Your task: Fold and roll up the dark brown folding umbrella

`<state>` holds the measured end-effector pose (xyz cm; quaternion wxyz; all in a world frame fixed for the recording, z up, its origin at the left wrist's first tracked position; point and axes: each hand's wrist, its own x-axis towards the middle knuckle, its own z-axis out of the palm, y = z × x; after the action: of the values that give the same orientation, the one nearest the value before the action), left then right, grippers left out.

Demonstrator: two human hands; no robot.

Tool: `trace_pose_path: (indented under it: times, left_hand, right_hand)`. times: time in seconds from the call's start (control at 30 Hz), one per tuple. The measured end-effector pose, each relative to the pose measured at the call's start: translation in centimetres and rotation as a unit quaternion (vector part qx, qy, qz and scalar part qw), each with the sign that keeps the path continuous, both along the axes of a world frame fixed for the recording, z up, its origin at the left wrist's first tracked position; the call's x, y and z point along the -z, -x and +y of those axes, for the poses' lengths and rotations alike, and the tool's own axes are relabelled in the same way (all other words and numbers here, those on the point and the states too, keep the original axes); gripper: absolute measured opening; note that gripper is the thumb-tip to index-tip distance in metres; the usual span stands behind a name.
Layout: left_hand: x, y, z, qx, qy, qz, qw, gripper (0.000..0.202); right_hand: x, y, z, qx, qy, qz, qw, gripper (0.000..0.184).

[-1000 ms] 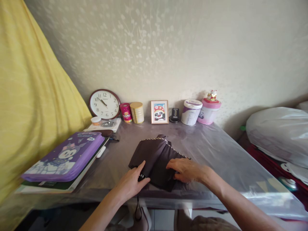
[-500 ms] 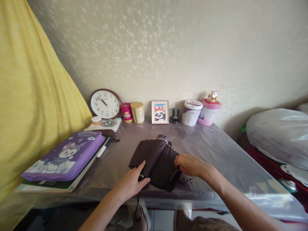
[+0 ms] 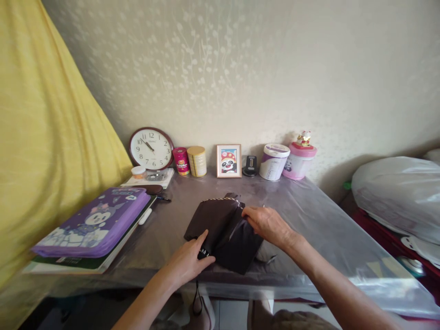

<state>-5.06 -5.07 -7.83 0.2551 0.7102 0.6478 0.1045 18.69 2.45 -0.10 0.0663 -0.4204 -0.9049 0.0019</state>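
Hands work a dark folded umbrella (image 3: 223, 231) lying near the front edge of the desk (image 3: 309, 215), about midway along it. The left hand (image 3: 189, 261) lies nearly flat, fingers extended, pressing the handle end down. The right hand (image 3: 264, 222) curls loosely over the fabric's right side, pinching a fold. Judging from this, gathering goes best if the left keeps firm downward pressure while the right draws each pleat snug and flat, clear of the wrist cord (image 3: 197, 298) dangling over the edge.
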Motion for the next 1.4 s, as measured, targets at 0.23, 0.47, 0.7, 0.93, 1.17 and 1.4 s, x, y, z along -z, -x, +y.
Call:
trace_pose_path:
  times: [0.23, 0.47, 0.7, 0.93, 1.17, 1.4]
  left_hand:
    - [-0.2, -0.3, -0.3, 0.004, -0.009, 0.031, 0.999, 0.079]
    - [-0.5, -2.0, -0.6, -0.031, -0.016, 0.109, 0.993, 0.086]
    - [-0.6, -2.9, -0.8, -0.053, -0.052, 0.155, 0.985, 0.061]
    - [-0.5, -2.7, -0.6, -0.044, -0.060, 0.147, 0.986, 0.047]
    - [-0.8, -2.4, -0.4, -0.036, -0.048, 0.125, 0.990, 0.044]
    - [-1.2, -2.0, -0.1, -0.042, -0.025, 0.097, 0.994, 0.047]
  right_hand:
    - [1.1, 1.1, 0.5, -0.043, -0.016, 0.129, 0.991, 0.018]
    - [1.2, 2.4, 0.6, -0.041, -0.035, 0.156, 0.986, 0.019]
    - [1.8, 4.2, 1.6, -0.055, -0.040, 0.201, 0.977, 0.018]
    - [3.0, 6.3, 2.7, -0.065, -0.027, 0.224, 0.972, 0.018]
    - [4.5, 7.9, 3.8, -0.097, -0.026, 0.224, 0.970, 0.017]
    - [5.4, 8.4, 3.8, -0.116, -0.004, 0.214, 0.970, 0.024]
